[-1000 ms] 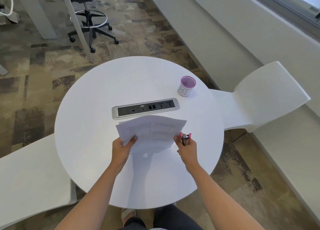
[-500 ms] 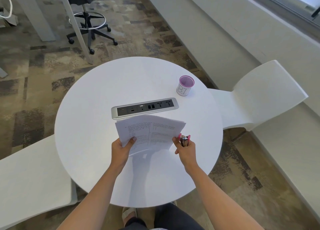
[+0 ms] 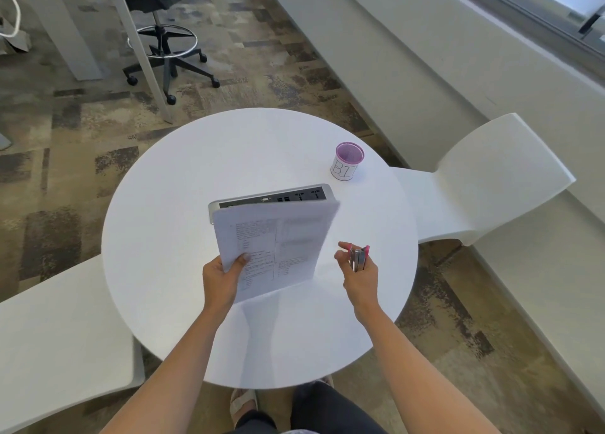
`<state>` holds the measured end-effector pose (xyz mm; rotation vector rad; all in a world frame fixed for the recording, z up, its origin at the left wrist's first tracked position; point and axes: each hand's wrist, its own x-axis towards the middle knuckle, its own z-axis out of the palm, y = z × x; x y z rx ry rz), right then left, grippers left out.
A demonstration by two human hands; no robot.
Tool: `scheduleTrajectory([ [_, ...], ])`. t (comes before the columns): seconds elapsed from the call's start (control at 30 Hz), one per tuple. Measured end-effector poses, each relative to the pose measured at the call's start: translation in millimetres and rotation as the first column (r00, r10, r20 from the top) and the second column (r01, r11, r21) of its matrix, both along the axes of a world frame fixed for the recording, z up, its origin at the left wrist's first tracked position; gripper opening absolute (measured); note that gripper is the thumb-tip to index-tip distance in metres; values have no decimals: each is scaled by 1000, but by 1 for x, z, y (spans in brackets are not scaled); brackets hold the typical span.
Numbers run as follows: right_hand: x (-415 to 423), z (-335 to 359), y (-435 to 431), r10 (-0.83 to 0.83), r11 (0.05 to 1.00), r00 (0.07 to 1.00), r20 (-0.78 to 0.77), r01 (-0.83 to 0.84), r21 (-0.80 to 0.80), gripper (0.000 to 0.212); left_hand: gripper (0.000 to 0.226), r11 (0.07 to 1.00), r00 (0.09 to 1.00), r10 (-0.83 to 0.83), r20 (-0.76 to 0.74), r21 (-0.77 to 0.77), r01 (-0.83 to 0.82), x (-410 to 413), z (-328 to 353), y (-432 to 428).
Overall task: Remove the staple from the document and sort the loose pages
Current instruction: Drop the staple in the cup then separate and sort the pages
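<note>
A printed document [image 3: 278, 243] of white pages with two text columns is held up above the round white table [image 3: 170, 211]. My left hand [image 3: 222, 276] grips its lower left corner, thumb on the front page. The right edge of the pages is blurred. My right hand [image 3: 358, 273] is just right of the paper, apart from it, and holds a small pink and metal staple remover [image 3: 358, 258] with thumb and forefinger spread. I cannot see the staple.
A silver power and data strip [image 3: 314, 193] is set into the table behind the pages. A pink mesh cup [image 3: 347, 161] with a white label stands at the back right. White chairs flank the table at left [image 3: 55, 329] and right [image 3: 484, 178].
My right hand has let go of the document's right edge and moved slightly right. The left hand has raised and turned the pages more upright, so they cover part of the power strip.
</note>
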<state>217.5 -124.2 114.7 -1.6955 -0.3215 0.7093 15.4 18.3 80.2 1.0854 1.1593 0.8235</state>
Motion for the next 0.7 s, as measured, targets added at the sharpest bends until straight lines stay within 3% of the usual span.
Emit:
scheduleTrajectory([
  [0.3, 28, 14, -18, 96, 995, 995, 24, -95, -6, 42, 14, 998, 996, -3, -86, 61, 8, -14, 23, 19],
  [0.6, 38, 31, -27, 270, 963, 935, 230, -263, -59, 17, 7, 992, 992, -93, -86, 77, 100, -14, 42, 15],
  [0.7, 35, 32, -28, 278, 959, 933, 230, -282, -14, 20, 8, 987, 988, -128, -88, 84, 135, -10, 48, 10],
])
